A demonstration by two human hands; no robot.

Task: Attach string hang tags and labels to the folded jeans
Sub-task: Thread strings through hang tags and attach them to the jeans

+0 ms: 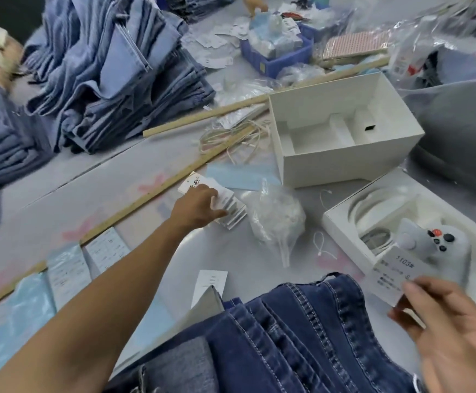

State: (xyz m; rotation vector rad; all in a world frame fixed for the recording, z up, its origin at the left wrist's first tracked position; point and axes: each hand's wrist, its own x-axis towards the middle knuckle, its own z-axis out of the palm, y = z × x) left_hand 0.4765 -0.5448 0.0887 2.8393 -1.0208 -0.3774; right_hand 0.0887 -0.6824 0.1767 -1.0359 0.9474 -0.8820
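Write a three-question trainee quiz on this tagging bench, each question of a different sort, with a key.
1. True or false: the right hand holds nothing.
2. The left hand reaches onto: A) the blue bin B) the fanned stack of tags C) the empty white box
3. Fill in: the folded dark jeans lie nearest the camera; the lighter jeans pile sits at the far ____.

Key: 1 false, it pinches a white label; 2 B; 3 left.
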